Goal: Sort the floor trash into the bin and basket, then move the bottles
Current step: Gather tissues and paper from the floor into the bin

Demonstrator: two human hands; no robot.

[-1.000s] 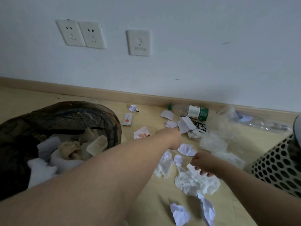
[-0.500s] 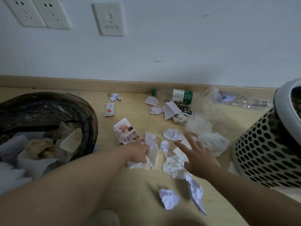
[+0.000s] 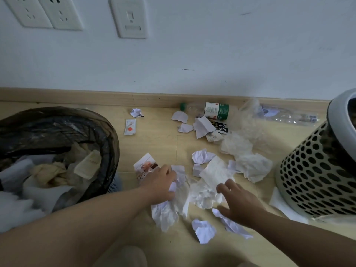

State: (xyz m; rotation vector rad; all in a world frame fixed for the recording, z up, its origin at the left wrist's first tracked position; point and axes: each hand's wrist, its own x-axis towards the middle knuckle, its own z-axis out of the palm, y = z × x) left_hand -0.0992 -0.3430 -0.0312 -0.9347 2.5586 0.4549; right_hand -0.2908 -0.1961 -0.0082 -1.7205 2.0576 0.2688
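**While paper litters the floor, we're mid-grab**

Since scraps lie all over the floor (image 3: 158, 143), we judge we're in the sorting step, w/ the bottle move a long way off.

The L hand (image 3: 161, 182) has its fingers curled round a crumpled sheet (image 3: 179, 177), just beside a printed leaflet (image 3: 144, 164). The R hand (image 3: 237, 201) is spread, fingers straight, palm down over the near edge of the paper heap (image 3: 204, 187). It grips nothing, and we can't tell if it presses or only hovers.

The black-bagged bin (image 3: 107, 143) sits at our left, close to the L forearm, w/ tissue and paper already inside. The perforated basket (image 3: 316, 170) stands at the right, contents hidden.

Both bottles lie on their sides along the skirting, well apart from both hands: the green-label bottle (image 3: 215, 111) and the clear bottle (image 3: 289, 116), w/ plastic film (image 3: 246, 151) near them.

Next, as we read it:
- The R hand has to close on the heap.
- The L lifts its sheet and swings it over the bin rim. Paper prob. goes there, given what's in it.
- The paper is light and springy, so bits may drop.
- The sachet (image 3: 130, 127) and the near scrap (image 3: 204, 231) need separate picks.
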